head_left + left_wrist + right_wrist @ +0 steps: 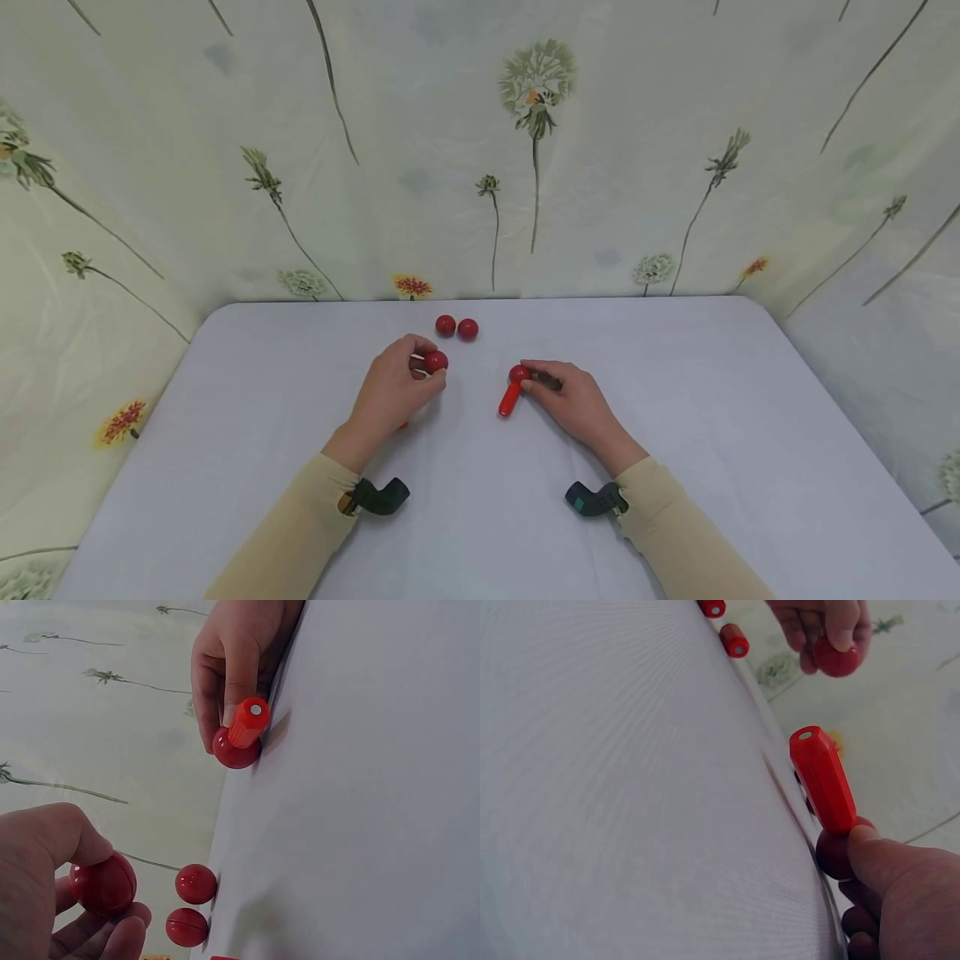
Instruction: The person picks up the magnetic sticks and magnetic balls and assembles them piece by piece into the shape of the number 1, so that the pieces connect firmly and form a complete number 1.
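Note:
My left hand pinches a glossy red ball between thumb and fingers, raised over the table. Across from it, my right hand grips a second red ball by its side. A red faceted rod with a small silvery disc in its end joins onto that ball and points away from the fingers. In the left wrist view, the thumb lies on top of the left ball, with the fingers below. The right palm is hidden in the head view.
Two more red balls lie side by side toward the table's back edge. In the right wrist view, two loose red rods lie on the white table; the left hand mostly hides them from the head camera. A flowered cloth hangs behind.

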A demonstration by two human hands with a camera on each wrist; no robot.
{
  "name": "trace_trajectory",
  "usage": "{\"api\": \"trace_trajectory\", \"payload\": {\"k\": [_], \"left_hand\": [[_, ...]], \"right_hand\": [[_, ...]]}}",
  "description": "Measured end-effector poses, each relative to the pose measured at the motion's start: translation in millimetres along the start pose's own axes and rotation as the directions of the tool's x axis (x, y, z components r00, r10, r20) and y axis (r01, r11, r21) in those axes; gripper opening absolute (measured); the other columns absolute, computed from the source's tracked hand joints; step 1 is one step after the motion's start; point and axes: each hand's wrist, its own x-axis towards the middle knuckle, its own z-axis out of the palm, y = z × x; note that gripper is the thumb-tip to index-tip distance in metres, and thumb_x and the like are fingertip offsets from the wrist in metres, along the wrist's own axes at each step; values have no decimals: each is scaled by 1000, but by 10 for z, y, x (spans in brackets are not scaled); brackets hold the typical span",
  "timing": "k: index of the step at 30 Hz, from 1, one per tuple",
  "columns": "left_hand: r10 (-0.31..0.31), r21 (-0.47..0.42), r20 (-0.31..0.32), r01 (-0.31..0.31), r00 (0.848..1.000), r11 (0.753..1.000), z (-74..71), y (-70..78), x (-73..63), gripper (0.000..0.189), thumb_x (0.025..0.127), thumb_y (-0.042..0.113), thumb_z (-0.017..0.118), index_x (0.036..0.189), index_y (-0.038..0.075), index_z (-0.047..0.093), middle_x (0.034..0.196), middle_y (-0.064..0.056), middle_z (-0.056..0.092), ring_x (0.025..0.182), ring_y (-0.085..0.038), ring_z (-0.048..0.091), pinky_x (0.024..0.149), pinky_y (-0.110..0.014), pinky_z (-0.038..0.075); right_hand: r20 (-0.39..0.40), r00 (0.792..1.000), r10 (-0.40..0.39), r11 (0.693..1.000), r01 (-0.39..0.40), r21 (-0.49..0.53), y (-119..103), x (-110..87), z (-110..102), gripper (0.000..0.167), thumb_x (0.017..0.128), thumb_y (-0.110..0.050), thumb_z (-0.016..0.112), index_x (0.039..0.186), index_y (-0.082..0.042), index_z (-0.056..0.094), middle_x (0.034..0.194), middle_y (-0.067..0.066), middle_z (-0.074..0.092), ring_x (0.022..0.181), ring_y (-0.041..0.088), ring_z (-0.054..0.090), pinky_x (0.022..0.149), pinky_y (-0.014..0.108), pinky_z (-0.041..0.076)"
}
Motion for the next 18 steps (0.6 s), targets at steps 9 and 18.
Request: {"api": "trace_trajectory", "payload": {"k": [9, 18], "left_hand": [[9, 2, 4, -9, 1000, 1000, 72, 23, -53, 31, 85, 22, 75, 112, 18, 60, 106, 6, 60, 91, -12, 62, 78, -31, 54], [37, 6, 27, -37, 999, 999, 124, 65, -142, 34, 85, 21, 76, 115, 17, 60, 107, 7, 60, 90, -10, 62, 78, -28, 55]], "right_hand": [[-17, 1000, -21, 1000, 21, 9, 34, 6, 15, 40, 93, -35, 71, 131, -25, 65, 123, -5, 65, 115, 17, 58, 95, 41, 48], [-14, 1000, -21, 1000, 21, 21, 19, 0, 10, 41, 93, -35, 70, 132, -24, 65, 123, -4, 65, 115, 18, 58, 95, 41, 48]]}}
